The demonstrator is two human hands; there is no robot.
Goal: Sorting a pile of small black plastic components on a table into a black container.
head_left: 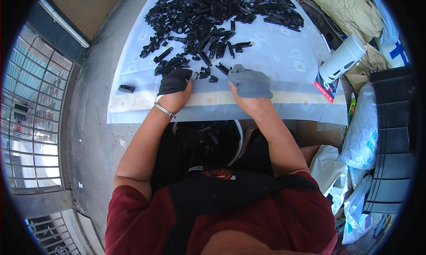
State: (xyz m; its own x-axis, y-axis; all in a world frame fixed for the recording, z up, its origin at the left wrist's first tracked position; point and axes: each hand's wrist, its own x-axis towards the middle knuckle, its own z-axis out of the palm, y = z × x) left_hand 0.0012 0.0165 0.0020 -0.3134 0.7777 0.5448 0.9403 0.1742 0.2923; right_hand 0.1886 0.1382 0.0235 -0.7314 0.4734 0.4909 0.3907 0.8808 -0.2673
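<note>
Upper centre of frame: left hand (175,82) and right hand (250,82) curled beside black parts (197,26), any grasp indiscernible; apparently piece-by-piece handling, next move likely needing a fingertip pinch.

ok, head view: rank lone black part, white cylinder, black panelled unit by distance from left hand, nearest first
1. Lone black part: left of the left hand
2. White cylinder: toward the right
3. Black panelled unit: far right

Floral-topped tbl (275,50): blk pcs (191,21) piled, 1 blk item (126,89) apart L, wht tumbler (341,59) & red card (326,93) R.
</note>
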